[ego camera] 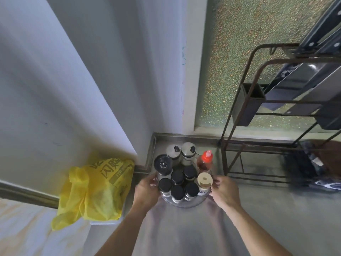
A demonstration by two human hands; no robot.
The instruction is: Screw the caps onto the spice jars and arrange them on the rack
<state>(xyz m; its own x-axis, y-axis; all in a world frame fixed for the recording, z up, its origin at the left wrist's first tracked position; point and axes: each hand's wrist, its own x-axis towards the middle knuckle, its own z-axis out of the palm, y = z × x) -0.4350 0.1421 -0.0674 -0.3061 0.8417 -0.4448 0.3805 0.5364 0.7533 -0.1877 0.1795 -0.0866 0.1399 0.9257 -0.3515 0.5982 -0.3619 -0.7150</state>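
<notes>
A round clear rack (184,204) stands on the steel counter near the wall corner. Several small spice jars with black caps (177,176) stand upright on it, all capped. At its back are two steel-topped shakers (188,149), a larger black-lidded jar (163,164) and a red-capped bottle (206,157). A beige-lidded jar (204,180) stands at the right rim. My left hand (146,191) grips the rack's left edge and my right hand (224,191) grips its right edge.
A yellow plastic bag (96,191) lies on the counter's left edge against the white wall. A dark metal dish rack (276,145) with a utensil box stands at the right, in front of a frosted window. Bare steel counter (184,233) stretches toward me.
</notes>
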